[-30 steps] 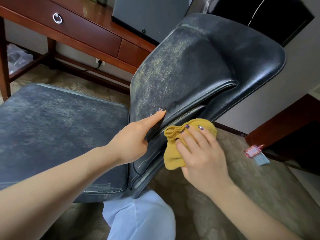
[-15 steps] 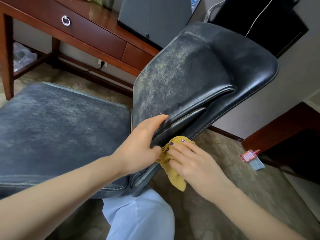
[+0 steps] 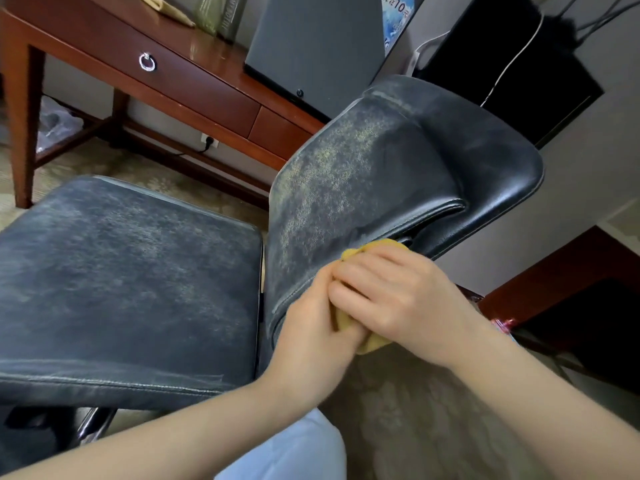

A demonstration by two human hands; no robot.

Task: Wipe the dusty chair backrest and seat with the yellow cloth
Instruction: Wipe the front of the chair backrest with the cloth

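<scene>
A black leather chair stands before me with a dusty seat (image 3: 124,278) on the left and a dusty, yellowish-speckled backrest (image 3: 363,181) rising to the right. The yellow cloth (image 3: 372,247) is bunched at the backrest's lower near edge, mostly hidden between my hands. My right hand (image 3: 394,299) is closed over the cloth. My left hand (image 3: 311,337) presses against the same spot from the left, touching the cloth and the right hand's fingers.
A brown wooden desk (image 3: 194,84) with a ring-pull drawer stands behind the chair, a dark flat panel (image 3: 311,53) leaning on it. Black equipment with cables (image 3: 512,77) sits at the back right. Patterned carpet (image 3: 433,427) lies below; my light trouser knee (image 3: 294,452) is near.
Both hands have come together on the cloth at the backrest's lower edge. My left hand has left the backrest edge it held. The view has shifted down and left.
</scene>
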